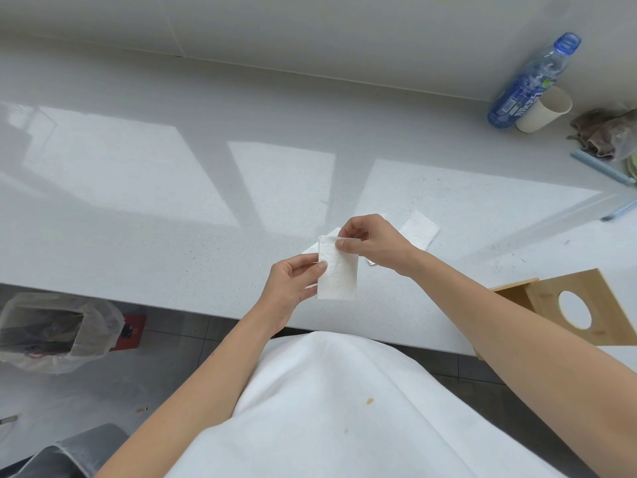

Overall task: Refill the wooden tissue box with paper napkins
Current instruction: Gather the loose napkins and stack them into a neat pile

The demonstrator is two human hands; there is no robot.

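**Folded napkin held in both hands above the surface**

Head view. The left hand [293,288] pinches the left edge of a white folded napkin [337,270] between thumb and fingers; the right hand [370,241] pinches its upper corner. Both grips are closed on the napkin, which is lifted clear of the pale speckled surface [172,201] near its front edge. A second napkin [418,229] lies flat on the surface just beyond the right hand, and more white paper shows behind the held one, partly hidden. The wooden box [579,307], with a round hole in its visible face, stands at the right near the front edge, partly hidden by the right forearm and apart from the napkin. At the far right corner stand a blue bottle [532,82] and, touching it, a beige cup [544,110], with a crumpled cloth [603,132] beside them. A lined bin [57,331] sits on the floor at lower left.
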